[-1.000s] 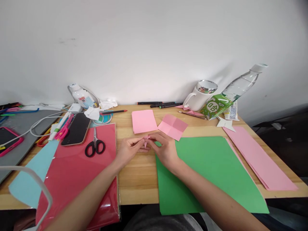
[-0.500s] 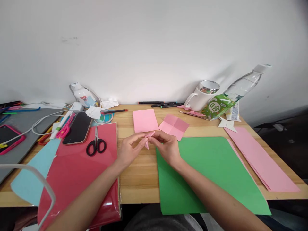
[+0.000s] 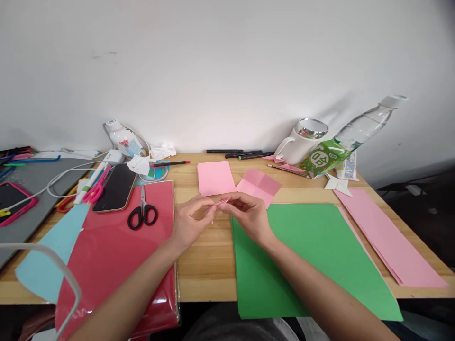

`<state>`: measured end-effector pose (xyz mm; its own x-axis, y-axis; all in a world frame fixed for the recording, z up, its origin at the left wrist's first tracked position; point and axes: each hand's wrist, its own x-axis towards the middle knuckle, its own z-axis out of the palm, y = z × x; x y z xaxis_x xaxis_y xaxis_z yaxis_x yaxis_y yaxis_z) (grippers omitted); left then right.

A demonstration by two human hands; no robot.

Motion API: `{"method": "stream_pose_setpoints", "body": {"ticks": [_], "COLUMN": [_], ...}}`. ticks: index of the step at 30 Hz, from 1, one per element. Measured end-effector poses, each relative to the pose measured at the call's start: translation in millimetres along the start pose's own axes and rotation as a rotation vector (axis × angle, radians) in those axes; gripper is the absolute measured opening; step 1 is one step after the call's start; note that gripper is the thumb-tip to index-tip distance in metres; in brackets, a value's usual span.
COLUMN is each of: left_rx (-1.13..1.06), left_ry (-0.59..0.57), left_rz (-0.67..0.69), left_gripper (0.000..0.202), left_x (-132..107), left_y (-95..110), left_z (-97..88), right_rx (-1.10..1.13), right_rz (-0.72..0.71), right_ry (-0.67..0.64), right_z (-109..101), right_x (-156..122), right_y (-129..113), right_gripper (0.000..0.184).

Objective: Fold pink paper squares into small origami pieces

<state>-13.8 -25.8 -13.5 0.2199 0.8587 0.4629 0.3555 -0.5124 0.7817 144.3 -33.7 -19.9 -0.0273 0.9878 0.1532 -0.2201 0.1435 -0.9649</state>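
Note:
A small folded piece of pink paper is pinched between my two hands above the wooden table. My left hand grips its left side with thumb and fingers, while my right hand grips the right side. Fingers cover much of the paper, so its full shape is hidden. Just beyond my hands lie a stack of pink paper squares and a creased pink square. Under my right forearm are large green sheets.
Black-handled scissors and a phone rest on red sheets at left. Along the back are markers, a white mug, a green packet and a leaning water bottle. Pink strips lie at right.
The folded pink paper has been turned in my fingers; the point that hung downward is now mostly out of sight. Both hands stay in nearly the same place, and the view has shifted slightly.

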Motion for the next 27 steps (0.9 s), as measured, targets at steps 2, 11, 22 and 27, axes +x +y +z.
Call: {"method": "stream_pose_setpoints", "body": {"ticks": [2,11,22,27], "left_rx": [0.006,-0.093,-0.527,-0.553], "left_ry": [-0.011,0.007,-0.19,-0.203], "left_rz": [0.014,0.023,-0.44,-0.472], "left_gripper": [0.007,0.007,0.019,0.023], "left_x": [-0.3,1.2,2.5,2.6], "left_y": [0.2,5.9,-2.3,-2.5], "left_z": [0.5,-0.6,-0.7,0.2], "right_rx": [0.012,0.111,0.112,0.115], "right_rz": [0.0,-0.002,0.036,0.045], "right_ry": [0.007,0.041,0.025,0.024], "right_z": [0.7,1.9,2.6,3.0], "right_x": [-0.5,-0.9,1.6,0.8], "right_y": [-1.3,-3.6,-10.2,-9.0], "right_gripper": [0.015,0.01,0.018,0.02]}}
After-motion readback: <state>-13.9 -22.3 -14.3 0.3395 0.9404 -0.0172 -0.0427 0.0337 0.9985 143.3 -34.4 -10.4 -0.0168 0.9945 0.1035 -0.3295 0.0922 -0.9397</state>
